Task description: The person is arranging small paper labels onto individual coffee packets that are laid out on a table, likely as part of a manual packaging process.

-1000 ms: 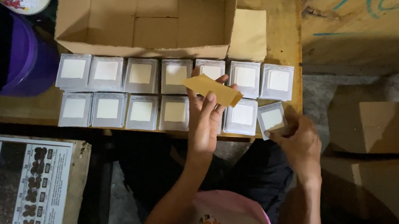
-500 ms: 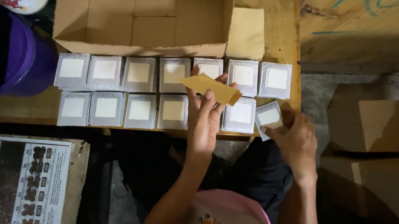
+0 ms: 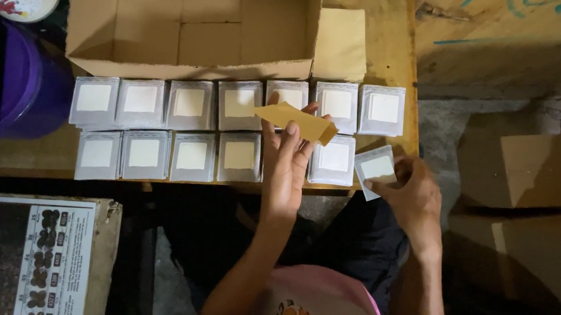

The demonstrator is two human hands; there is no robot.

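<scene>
Grey square packets (image 3: pixel 190 104) line my bench in two rows; my left hand (image 3: pixel 286 169) pinches a tan card (image 3: pixel 294 119), my right hand (image 3: pixel 414 197) grips one packet (image 3: pixel 376 168).

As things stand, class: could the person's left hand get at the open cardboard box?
Probably yes: the left hand, holding a tan card, sits just short of the open cardboard box; only low white packets lie between.

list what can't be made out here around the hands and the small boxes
- Head view: the small box under the left hand is hidden by it.
- The tan card hides part of one box.
- The purple container is lost in shadow, cut by the left edge.
</scene>
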